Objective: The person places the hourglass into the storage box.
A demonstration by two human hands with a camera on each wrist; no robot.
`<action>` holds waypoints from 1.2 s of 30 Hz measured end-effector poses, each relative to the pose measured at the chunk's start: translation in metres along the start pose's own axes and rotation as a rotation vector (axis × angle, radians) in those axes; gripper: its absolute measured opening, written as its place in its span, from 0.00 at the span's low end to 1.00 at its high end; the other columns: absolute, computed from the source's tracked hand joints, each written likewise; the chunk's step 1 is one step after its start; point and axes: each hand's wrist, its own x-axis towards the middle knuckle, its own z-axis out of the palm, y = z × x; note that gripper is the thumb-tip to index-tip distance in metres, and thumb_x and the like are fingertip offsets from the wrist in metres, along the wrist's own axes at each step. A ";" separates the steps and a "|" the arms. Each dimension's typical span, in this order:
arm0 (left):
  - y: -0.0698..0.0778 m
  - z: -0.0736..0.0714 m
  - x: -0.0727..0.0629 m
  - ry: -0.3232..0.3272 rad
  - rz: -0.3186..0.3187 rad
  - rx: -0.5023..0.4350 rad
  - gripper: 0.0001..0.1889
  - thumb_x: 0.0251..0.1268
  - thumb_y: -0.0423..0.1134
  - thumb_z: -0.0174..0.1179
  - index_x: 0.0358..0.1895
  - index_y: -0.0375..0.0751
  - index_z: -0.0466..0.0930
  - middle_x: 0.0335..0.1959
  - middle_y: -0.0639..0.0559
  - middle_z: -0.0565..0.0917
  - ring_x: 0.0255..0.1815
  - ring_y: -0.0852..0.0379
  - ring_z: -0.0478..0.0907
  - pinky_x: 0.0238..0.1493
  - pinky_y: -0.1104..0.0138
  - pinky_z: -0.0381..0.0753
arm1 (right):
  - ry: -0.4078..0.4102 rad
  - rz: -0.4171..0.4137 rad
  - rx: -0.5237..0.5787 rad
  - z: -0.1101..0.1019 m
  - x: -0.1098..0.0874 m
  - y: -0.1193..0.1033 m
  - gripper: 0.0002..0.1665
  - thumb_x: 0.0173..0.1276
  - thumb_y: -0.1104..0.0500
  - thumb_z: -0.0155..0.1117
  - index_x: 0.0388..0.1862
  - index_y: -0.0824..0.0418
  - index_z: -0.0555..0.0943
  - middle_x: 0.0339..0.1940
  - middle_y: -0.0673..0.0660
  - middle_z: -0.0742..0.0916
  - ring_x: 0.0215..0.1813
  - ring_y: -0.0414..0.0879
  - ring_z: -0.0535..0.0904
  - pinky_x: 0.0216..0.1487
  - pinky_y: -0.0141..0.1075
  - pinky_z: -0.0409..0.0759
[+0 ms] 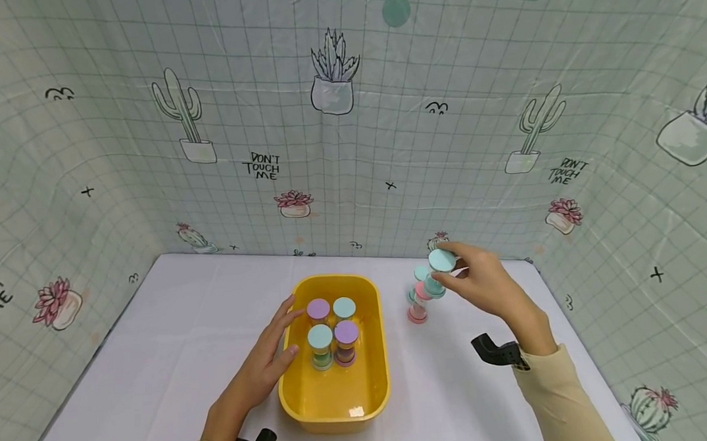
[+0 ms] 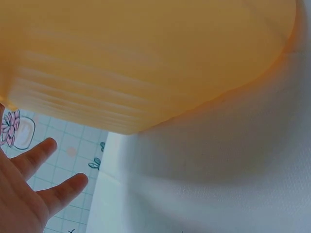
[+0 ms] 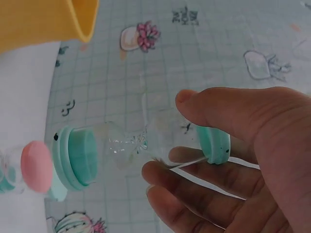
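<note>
The yellow tub (image 1: 326,399) sits on the white bench (image 1: 146,361), between the two hands. The teal timer (image 1: 442,261) is out past the tub's right side, about level with its far end. The right hand (image 1: 486,284) holds it, thumb and fingers bent around its clear middle, so this hand is much the nearer one. The timer's long way goes up and down, about straight, and it looks to be up off the bench. A pink timer (image 1: 417,315) and a mint timer (image 1: 421,272) are on its tub side; I can't tell if they touch it. The left hand (image 1: 265,362) is at the tub's left side, fingers spread wide, gripping nothing. Inside the tub, four timers (image 1: 346,331) stand up in its far part.
</note>
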 end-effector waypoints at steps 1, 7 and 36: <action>0.000 0.000 0.000 0.000 -0.001 0.001 0.29 0.76 0.39 0.51 0.78 0.52 0.62 0.86 0.49 0.50 0.84 0.36 0.50 0.75 0.29 0.52 | -0.003 -0.015 0.001 0.001 0.000 -0.003 0.31 0.67 0.61 0.73 0.67 0.68 0.77 0.53 0.63 0.88 0.45 0.52 0.87 0.48 0.45 0.89; 0.000 -0.001 0.001 -0.006 -0.002 0.024 0.29 0.76 0.38 0.51 0.78 0.50 0.63 0.86 0.49 0.50 0.84 0.36 0.51 0.75 0.29 0.53 | -0.051 -0.076 0.019 0.005 0.003 -0.023 0.30 0.66 0.61 0.75 0.65 0.68 0.78 0.50 0.59 0.89 0.44 0.49 0.87 0.48 0.43 0.89; 0.003 -0.014 0.005 -0.021 0.002 0.148 0.23 0.77 0.45 0.53 0.73 0.51 0.72 0.84 0.50 0.59 0.81 0.38 0.60 0.73 0.31 0.61 | -0.413 -0.275 0.132 0.043 0.014 -0.094 0.21 0.70 0.59 0.68 0.61 0.58 0.80 0.50 0.48 0.87 0.48 0.41 0.83 0.52 0.39 0.88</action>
